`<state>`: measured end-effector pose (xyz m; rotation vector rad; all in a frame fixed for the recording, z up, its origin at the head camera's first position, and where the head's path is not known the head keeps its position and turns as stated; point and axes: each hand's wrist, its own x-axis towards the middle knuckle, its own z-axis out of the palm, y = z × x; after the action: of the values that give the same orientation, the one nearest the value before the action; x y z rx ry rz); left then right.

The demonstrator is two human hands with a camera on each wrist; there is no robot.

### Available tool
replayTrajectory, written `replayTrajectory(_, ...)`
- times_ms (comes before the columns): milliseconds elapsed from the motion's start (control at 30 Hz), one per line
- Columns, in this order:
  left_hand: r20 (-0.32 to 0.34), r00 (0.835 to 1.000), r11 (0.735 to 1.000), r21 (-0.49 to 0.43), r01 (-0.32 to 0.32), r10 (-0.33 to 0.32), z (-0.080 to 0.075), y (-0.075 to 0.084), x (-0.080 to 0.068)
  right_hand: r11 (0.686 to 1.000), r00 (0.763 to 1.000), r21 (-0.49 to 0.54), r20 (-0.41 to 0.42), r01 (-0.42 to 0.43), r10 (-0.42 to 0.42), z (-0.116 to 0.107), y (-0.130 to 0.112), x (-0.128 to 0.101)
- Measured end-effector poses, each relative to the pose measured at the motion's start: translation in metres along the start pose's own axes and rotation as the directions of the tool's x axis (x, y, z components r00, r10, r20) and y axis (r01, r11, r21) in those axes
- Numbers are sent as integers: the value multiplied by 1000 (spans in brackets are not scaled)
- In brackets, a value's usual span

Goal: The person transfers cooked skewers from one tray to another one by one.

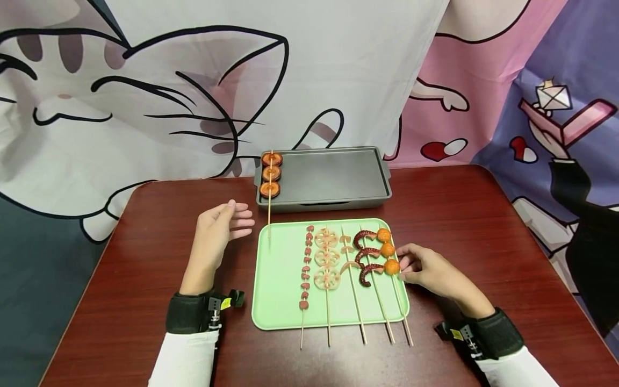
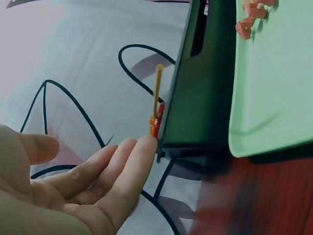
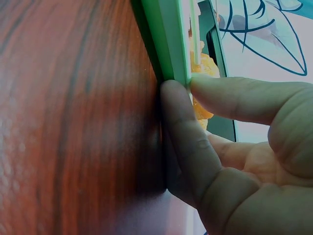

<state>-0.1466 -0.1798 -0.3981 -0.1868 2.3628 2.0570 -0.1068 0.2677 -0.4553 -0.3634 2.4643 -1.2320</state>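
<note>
My right hand pinches the right rim of a light green tray between thumb and fingers; the right wrist view shows the thumb at the rim's top side. Several skewers lie side by side on the tray: small red meat pieces, lotus root slices, pale curved pieces, dark red octopus tentacles and orange balls. Left of the tray, my left hand hovers with extended fingers, holding nothing. Near it, a skewer of brown round slices lies on a grey baking pan.
The pan stands behind the tray, at the back edge of the reddish-brown table. Skewer sticks stretch past the tray's front rim. A printed cloth hangs behind the table.
</note>
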Motion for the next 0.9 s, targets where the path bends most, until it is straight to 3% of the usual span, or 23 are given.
replayTrajectory(400,98,990,990,-90,108,-99,16,-19,10,1000,1000,6,7,4,-4,1,0,0)
replayTrajectory(700,99,994,991,-120,56,-45,28,-30,15,999,1000,36,4,26,-26,1,-4,-1)
replayTrajectory(900,90,995,992,-113,59,-49,30,-34,16,999,1000,33,3,24,-24,1,-3,-1)
